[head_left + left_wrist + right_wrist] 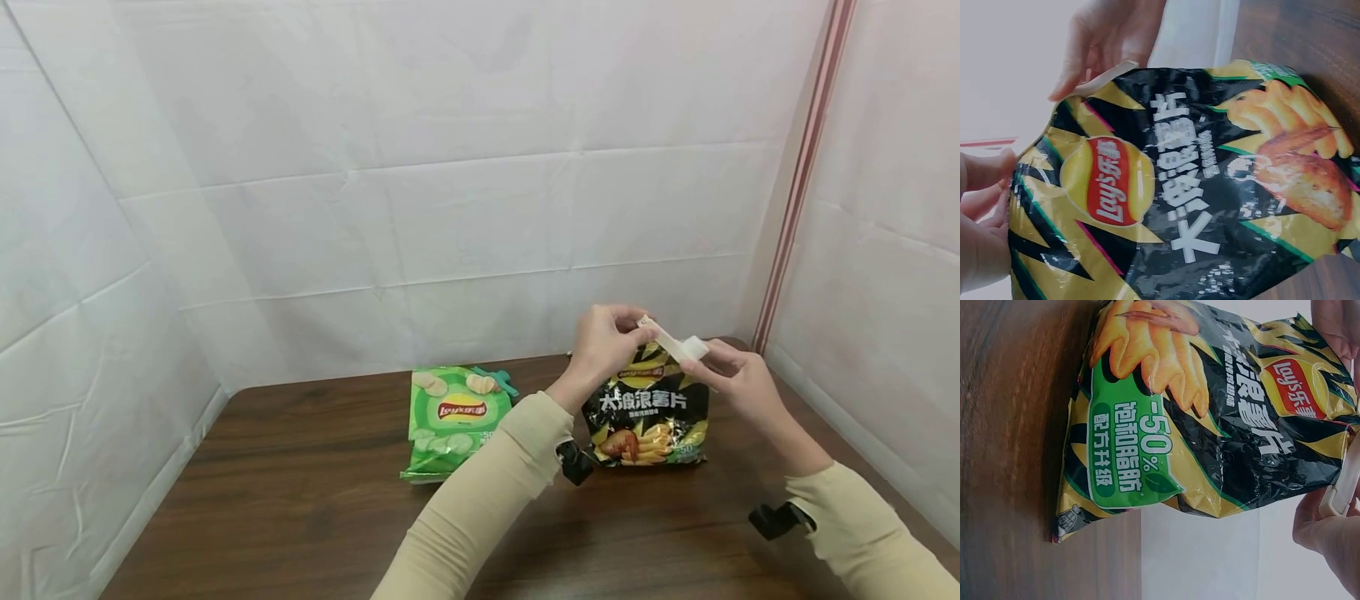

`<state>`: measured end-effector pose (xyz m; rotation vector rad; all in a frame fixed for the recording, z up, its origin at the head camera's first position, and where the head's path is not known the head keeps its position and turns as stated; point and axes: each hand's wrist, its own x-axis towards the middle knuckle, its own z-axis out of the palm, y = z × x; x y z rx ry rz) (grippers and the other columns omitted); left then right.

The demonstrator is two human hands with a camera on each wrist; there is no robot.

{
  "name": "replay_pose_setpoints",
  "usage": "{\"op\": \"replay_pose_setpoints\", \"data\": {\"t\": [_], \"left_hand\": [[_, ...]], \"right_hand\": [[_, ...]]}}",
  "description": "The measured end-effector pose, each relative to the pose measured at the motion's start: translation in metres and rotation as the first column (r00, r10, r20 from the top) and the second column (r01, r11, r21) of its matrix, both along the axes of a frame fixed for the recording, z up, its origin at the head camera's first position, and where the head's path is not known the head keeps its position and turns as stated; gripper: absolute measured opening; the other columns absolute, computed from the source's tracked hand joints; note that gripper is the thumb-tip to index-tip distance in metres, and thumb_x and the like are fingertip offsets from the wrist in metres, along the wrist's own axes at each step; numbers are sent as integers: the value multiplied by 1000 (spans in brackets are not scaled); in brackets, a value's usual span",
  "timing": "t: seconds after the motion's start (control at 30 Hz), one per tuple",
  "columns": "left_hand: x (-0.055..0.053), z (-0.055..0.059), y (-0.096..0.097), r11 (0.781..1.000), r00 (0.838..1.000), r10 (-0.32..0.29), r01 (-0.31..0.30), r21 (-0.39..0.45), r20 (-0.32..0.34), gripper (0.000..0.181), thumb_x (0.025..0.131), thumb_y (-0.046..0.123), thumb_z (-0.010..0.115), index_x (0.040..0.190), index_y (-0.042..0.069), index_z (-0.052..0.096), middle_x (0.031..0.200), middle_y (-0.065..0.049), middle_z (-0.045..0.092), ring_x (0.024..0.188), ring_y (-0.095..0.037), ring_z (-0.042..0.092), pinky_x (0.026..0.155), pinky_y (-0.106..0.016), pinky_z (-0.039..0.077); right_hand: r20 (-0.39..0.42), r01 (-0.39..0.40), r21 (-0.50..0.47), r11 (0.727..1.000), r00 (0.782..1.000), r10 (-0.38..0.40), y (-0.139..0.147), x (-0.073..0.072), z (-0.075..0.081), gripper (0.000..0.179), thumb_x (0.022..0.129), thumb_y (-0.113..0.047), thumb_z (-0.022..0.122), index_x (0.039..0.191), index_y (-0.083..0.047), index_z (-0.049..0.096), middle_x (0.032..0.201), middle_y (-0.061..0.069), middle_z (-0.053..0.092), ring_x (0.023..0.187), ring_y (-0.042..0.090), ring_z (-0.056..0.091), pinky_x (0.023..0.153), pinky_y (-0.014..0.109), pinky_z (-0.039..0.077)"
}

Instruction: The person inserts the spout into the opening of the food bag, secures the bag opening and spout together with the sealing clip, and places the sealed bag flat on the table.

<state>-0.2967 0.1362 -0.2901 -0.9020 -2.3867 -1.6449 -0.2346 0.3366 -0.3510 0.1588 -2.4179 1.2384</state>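
Note:
A black and gold Lay's potato chip bag [645,417] stands upright on the table, its printed front facing me. Along its top edge lies a white bag clip [665,340], tilted, with a wider block near its right end. My left hand [606,340] pinches the clip's left end at the bag's top corner. With thumb and fingers, my right hand [738,379] grips the right end. In the right wrist view the clip [1340,487] runs along the bag's top; in the left wrist view, the bag [1172,175] hides most of it.
Left of the black bag, a green Lay's chip bag [450,417] leans back on the brown wooden table [300,492]. A teal clip [501,381] shows at its upper right. White sheeting [450,208] rises behind the table and at both sides.

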Motion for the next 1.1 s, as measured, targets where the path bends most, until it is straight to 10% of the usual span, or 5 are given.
{"op": "replay_pose_setpoints", "data": {"t": [0.7, 1.1], "left_hand": [[-4, 4, -5, 997, 994, -83, 83, 2, 75, 16, 85, 13, 71, 98, 5, 75, 91, -8, 74, 64, 0, 60, 51, -17, 43], [-17, -5, -35, 995, 987, -88, 92, -25, 134, 28, 74, 31, 81, 93, 11, 75, 90, -1, 73, 74, -2, 63, 65, -21, 52]], "right_hand": [[-49, -29, -62, 998, 998, 26, -2, 1, -4, 30, 90, -15, 66, 114, 1, 66, 95, -22, 63, 86, -5, 60, 70, 13, 46], [52, 12, -56, 998, 999, -9, 1, -2, -5, 48, 92, -25, 63, 131, 1, 55, 101, -27, 56, 84, -4, 56, 66, 17, 43]]}}
